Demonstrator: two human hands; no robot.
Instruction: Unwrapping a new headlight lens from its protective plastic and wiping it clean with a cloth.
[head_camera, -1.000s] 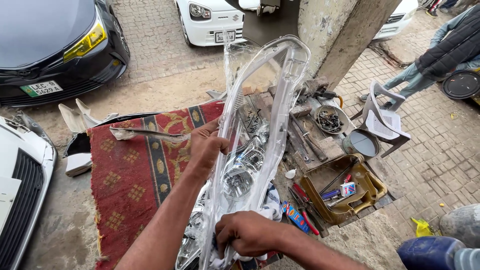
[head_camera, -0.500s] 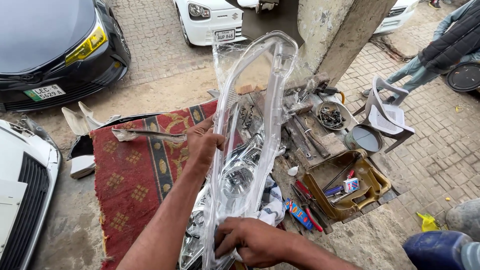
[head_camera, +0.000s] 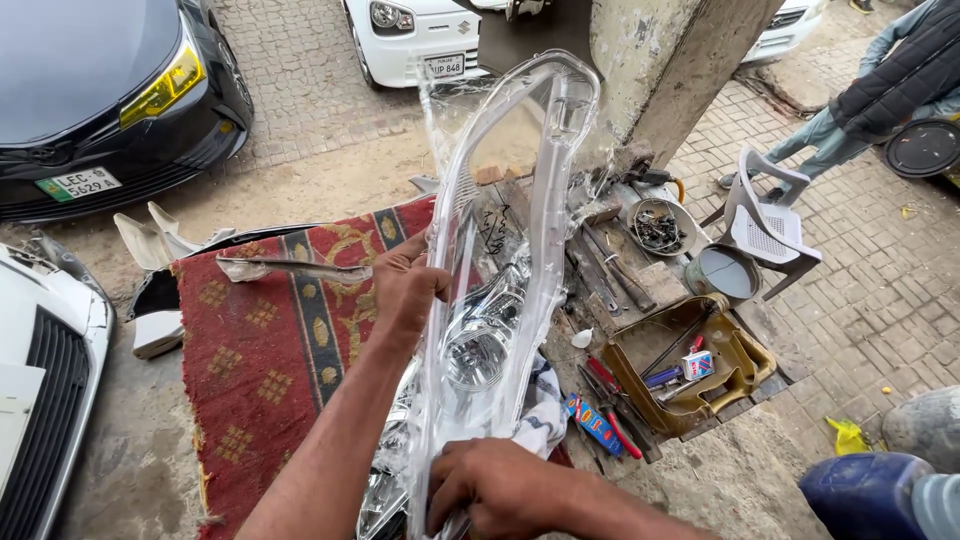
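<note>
I hold a long clear plastic headlight lens cover (head_camera: 520, 170) upright, still wrapped in thin transparent film. My left hand (head_camera: 405, 290) grips its left edge about halfway up. My right hand (head_camera: 500, 490) clasps its lower end near the bottom of the view. Behind the cover sits a chrome headlight housing (head_camera: 475, 350) with a round projector lens, resting on a white patterned cloth (head_camera: 545, 400).
A red patterned rug (head_camera: 270, 350) lies at left. To the right are hand tools (head_camera: 600, 265), a bowl of screws (head_camera: 660, 225), a yellow tray (head_camera: 690, 370) and a grey plastic chair (head_camera: 765, 215). Parked cars (head_camera: 110, 90) and a concrete pillar (head_camera: 660, 60) stand behind; another person (head_camera: 890, 80) crouches at far right.
The lens cover has tilted slightly and risen a little in view. Both hands keep the same grip.
</note>
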